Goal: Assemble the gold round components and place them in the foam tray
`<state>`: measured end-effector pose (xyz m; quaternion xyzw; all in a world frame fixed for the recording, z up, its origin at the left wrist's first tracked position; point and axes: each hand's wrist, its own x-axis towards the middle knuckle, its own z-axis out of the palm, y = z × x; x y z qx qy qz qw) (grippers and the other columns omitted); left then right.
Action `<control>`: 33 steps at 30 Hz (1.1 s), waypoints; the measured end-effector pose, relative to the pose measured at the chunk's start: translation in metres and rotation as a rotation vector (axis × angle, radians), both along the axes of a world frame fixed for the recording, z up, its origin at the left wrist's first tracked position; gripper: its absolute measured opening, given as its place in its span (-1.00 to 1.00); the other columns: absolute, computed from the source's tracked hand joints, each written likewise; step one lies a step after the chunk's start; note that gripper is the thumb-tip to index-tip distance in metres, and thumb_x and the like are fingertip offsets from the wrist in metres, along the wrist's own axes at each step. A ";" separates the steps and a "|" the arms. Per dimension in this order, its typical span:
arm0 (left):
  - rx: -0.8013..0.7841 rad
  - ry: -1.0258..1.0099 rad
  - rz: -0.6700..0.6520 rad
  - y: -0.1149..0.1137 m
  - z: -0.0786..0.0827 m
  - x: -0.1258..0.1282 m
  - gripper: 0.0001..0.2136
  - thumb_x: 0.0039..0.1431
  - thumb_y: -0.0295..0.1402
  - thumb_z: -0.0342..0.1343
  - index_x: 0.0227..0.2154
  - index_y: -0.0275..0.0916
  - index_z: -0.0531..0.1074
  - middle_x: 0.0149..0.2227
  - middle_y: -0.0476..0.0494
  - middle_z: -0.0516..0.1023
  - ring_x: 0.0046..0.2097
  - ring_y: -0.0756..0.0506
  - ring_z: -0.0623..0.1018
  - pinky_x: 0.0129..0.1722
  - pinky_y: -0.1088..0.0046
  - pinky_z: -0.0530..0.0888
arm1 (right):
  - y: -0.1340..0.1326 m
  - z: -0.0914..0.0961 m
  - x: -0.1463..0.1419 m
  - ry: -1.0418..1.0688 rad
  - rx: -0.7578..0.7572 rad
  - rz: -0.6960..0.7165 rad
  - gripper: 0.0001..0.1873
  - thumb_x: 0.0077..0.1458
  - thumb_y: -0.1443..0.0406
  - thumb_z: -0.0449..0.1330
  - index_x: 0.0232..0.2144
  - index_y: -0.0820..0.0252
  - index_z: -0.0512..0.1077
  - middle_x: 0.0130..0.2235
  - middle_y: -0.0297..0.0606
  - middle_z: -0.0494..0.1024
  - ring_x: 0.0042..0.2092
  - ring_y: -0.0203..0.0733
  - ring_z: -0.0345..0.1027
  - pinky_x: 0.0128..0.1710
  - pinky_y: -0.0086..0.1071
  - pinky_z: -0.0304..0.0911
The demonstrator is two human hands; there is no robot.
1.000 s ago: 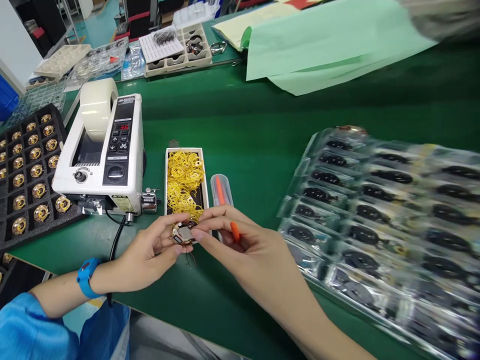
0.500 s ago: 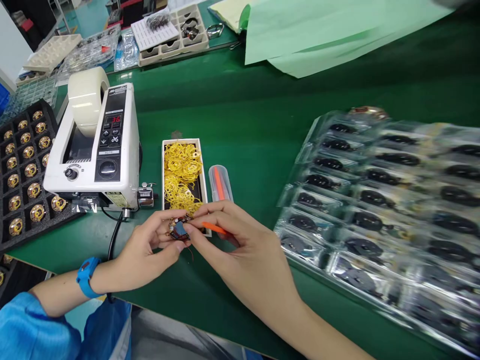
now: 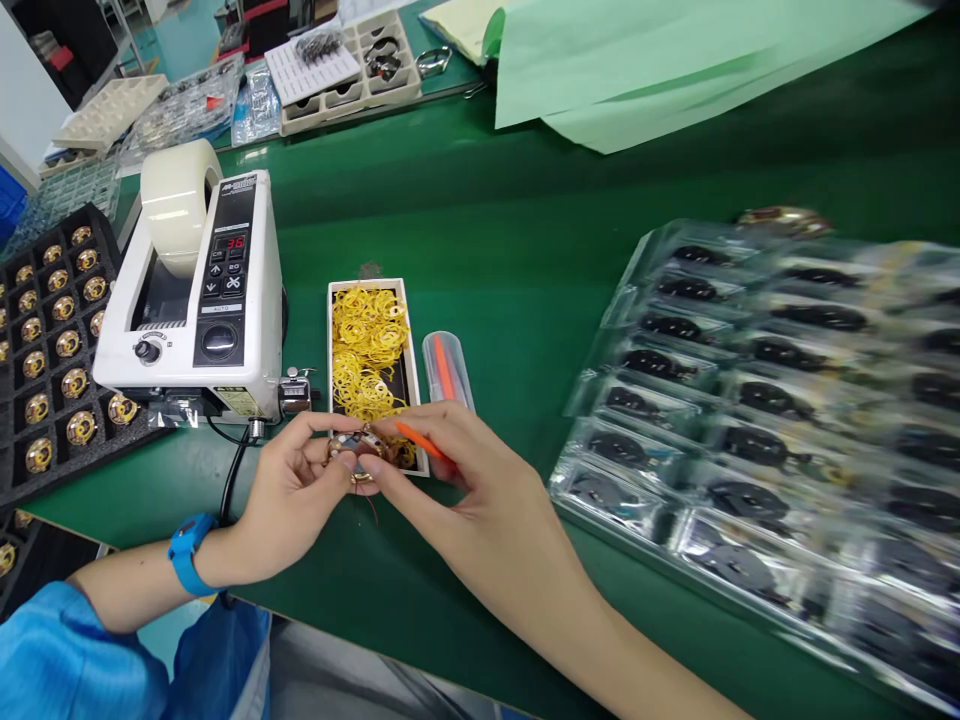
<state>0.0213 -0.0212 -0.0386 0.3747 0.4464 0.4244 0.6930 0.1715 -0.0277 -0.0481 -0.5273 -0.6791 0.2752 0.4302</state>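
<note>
My left hand point(image 3: 281, 495) is closed on the rim of a small round electronic part point(image 3: 360, 445) with a rose-gold casing and a thin reddish wire trailing below. My right hand point(image 3: 469, 480) pinches the part's other side with thumb and fingertips. Tucked in that same hand is a slim orange tool point(image 3: 421, 438), its tip pointing left; the rest is hidden by fingers. Just beyond my hands stands a white box point(image 3: 331, 340) of yellow ring-shaped pieces point(image 3: 367, 335). Right of the box lies a clear plastic tube point(image 3: 461, 375) with an orange stick inside.
A white tape dispenser point(image 3: 259, 260) stands at left, beside a black foam tray point(image 3: 105, 245) of gold round parts. To the right, clear blister trays point(image 3: 667, 520) hold black round pieces. Another rose-gold part point(image 3: 784, 221) lies behind them. Green sheets point(image 3: 637, 70) cover the back.
The round part has been tilted in my fingers: its bluish-grey face shows less and its rose-gold casing more. My left thumb has moved onto it. The view has shifted slightly.
</note>
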 end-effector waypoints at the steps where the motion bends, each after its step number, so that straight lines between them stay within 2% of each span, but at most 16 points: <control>1: 0.002 -0.013 -0.005 0.000 0.000 0.000 -0.62 -0.02 -0.12 0.32 -0.26 -0.25 0.39 -0.47 0.04 0.55 -0.41 0.08 0.54 -0.30 0.57 0.54 | 0.001 0.001 0.000 0.022 -0.045 0.024 -0.97 0.14 0.34 0.17 -0.35 0.11 0.41 -0.34 -0.29 0.46 -0.38 -0.26 0.36 -0.50 -0.44 0.26; 5: 0.023 -0.004 -0.052 -0.003 -0.002 0.000 -0.65 0.03 -0.12 0.29 -0.26 -0.25 0.38 -0.41 -0.01 0.57 -0.36 0.05 0.56 -0.30 0.56 0.55 | 0.003 0.004 -0.001 0.062 -0.158 0.081 -0.81 0.14 0.36 0.12 -0.52 0.13 0.27 -0.46 -0.37 0.34 -0.49 -0.32 0.21 -0.56 -0.47 0.17; 9: 0.119 0.156 -0.125 -0.005 -0.005 -0.006 -0.75 0.18 -0.18 0.16 -0.22 -0.25 0.36 -0.33 -0.10 0.58 -0.30 -0.02 0.58 -0.25 0.46 0.55 | 0.003 0.004 0.001 0.012 -0.062 0.122 -0.75 0.17 0.40 0.07 -0.53 0.12 0.18 -0.52 -0.41 0.25 -0.54 -0.35 0.15 -0.63 -0.50 0.09; 10: 0.193 0.243 -0.150 -0.004 -0.004 -0.008 -0.82 0.22 -0.25 0.11 -0.22 -0.25 0.37 -0.32 -0.11 0.57 -0.29 -0.03 0.58 -0.25 0.45 0.54 | 0.003 0.004 0.002 -0.015 -0.001 0.132 -0.77 0.18 0.41 0.06 -0.51 0.12 0.20 -0.50 -0.39 0.29 -0.53 -0.34 0.19 -0.62 -0.49 0.13; 12: 0.442 0.459 -0.178 -0.003 -0.002 -0.013 -0.92 0.24 -0.41 0.04 -0.25 -0.26 0.41 -0.30 -0.13 0.56 -0.27 -0.04 0.57 -0.24 0.44 0.51 | 0.002 0.003 0.003 -0.105 0.175 0.146 -0.83 0.21 0.42 0.05 -0.44 0.13 0.26 -0.44 -0.32 0.40 -0.45 -0.30 0.33 -0.55 -0.47 0.21; 15: 0.859 0.733 -0.125 0.000 0.002 -0.018 -0.89 0.13 -0.54 0.05 -0.34 -0.25 0.45 -0.30 -0.14 0.53 -0.25 -0.07 0.50 -0.27 0.41 0.44 | -0.003 0.003 0.002 -0.318 0.506 0.094 -0.87 0.22 0.45 0.05 -0.33 0.17 0.34 -0.39 -0.23 0.52 -0.38 -0.23 0.42 -0.47 -0.42 0.26; 16: 0.926 0.770 -0.098 0.001 0.002 -0.019 -0.89 0.09 -0.55 0.08 -0.38 -0.25 0.45 -0.33 -0.13 0.51 -0.27 -0.07 0.48 -0.29 0.41 0.42 | -0.006 0.003 0.002 -0.375 0.596 0.072 -0.88 0.23 0.45 0.06 -0.30 0.18 0.37 -0.39 -0.21 0.55 -0.39 -0.22 0.42 -0.46 -0.40 0.26; 17: 0.922 0.787 -0.080 0.002 0.003 -0.019 -0.91 0.06 -0.55 0.09 -0.41 -0.25 0.44 -0.38 -0.10 0.49 -0.31 -0.06 0.45 -0.32 0.42 0.39 | -0.009 0.004 0.001 -0.410 0.678 0.061 -0.89 0.23 0.44 0.08 -0.29 0.19 0.39 -0.40 -0.22 0.56 -0.43 -0.23 0.40 -0.48 -0.39 0.25; 19: 0.703 0.740 -0.076 0.004 0.004 -0.017 -0.93 0.02 -0.52 0.10 -0.48 -0.24 0.39 -0.49 -0.03 0.43 -0.41 -0.02 0.39 -0.41 0.46 0.32 | -0.015 0.004 0.001 -0.442 0.808 0.095 -0.88 0.23 0.44 0.11 -0.30 0.19 0.44 -0.45 -0.28 0.58 -0.51 -0.28 0.34 -0.52 -0.39 0.19; 21: 0.360 0.594 -0.085 0.005 0.004 -0.014 -0.91 -0.01 -0.45 0.14 -0.53 -0.23 0.32 -0.54 0.02 0.40 -0.47 0.02 0.36 -0.46 0.50 0.29 | -0.019 0.003 0.002 -0.460 0.879 0.131 -0.84 0.22 0.46 0.13 -0.36 0.18 0.46 -0.51 -0.33 0.58 -0.56 -0.32 0.29 -0.56 -0.39 0.12; 23: 0.085 0.408 -0.096 0.006 0.004 -0.012 -0.80 -0.05 -0.34 0.22 -0.53 -0.23 0.27 -0.55 0.05 0.40 -0.51 0.05 0.37 -0.49 0.53 0.29 | -0.019 0.001 0.002 -0.490 0.869 0.094 -0.82 0.22 0.47 0.12 -0.36 0.18 0.47 -0.49 -0.31 0.60 -0.55 -0.33 0.29 -0.55 -0.39 0.11; 24: 0.004 0.325 -0.104 0.006 0.004 -0.012 -0.74 -0.08 -0.29 0.27 -0.53 -0.23 0.26 -0.56 0.05 0.41 -0.52 0.06 0.37 -0.50 0.54 0.30 | -0.019 -0.001 0.002 -0.505 0.837 0.049 -0.83 0.22 0.47 0.12 -0.33 0.19 0.47 -0.46 -0.27 0.62 -0.54 -0.32 0.31 -0.54 -0.38 0.12; 28: -0.132 0.122 -0.125 0.006 0.004 -0.011 -0.57 -0.18 -0.09 0.37 -0.45 -0.24 0.27 -0.58 0.08 0.43 -0.57 0.07 0.43 -0.53 0.57 0.38 | -0.011 -0.004 0.001 -0.528 0.748 -0.101 -0.85 0.24 0.46 0.11 -0.25 0.16 0.45 -0.34 -0.16 0.65 -0.51 -0.31 0.35 -0.53 -0.39 0.11; 33: -0.142 0.043 -0.136 0.001 0.006 -0.008 -0.53 -0.12 -0.05 0.34 -0.28 -0.26 0.33 -0.56 0.08 0.49 -0.53 0.06 0.52 -0.46 0.57 0.48 | -0.003 -0.006 0.001 -0.523 0.741 -0.079 -0.90 0.23 0.45 0.13 -0.25 0.20 0.42 -0.34 -0.12 0.65 -0.53 -0.31 0.35 -0.55 -0.40 0.15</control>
